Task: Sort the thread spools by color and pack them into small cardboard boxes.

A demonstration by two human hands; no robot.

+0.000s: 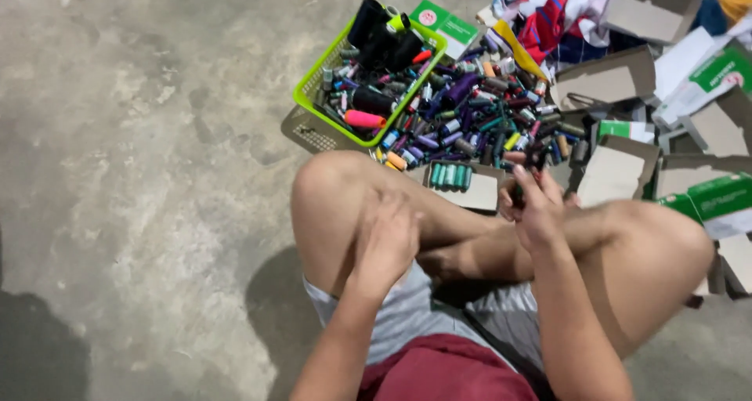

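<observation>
A bare grey concrete floor (141,135), stained and scuffed, lies evenly lit, with dark shadows at the lower left.

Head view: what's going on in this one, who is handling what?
A person sits cross-legged on a concrete floor, facing a heap of coloured thread spools beside a green basket holding more spools. The right hand is raised over the legs, its grip on a small dark item, probably a spool. The left hand rests on the left leg and holds nothing. A small open box with teal spools lies just ahead, among flattened cardboard boxes.
</observation>
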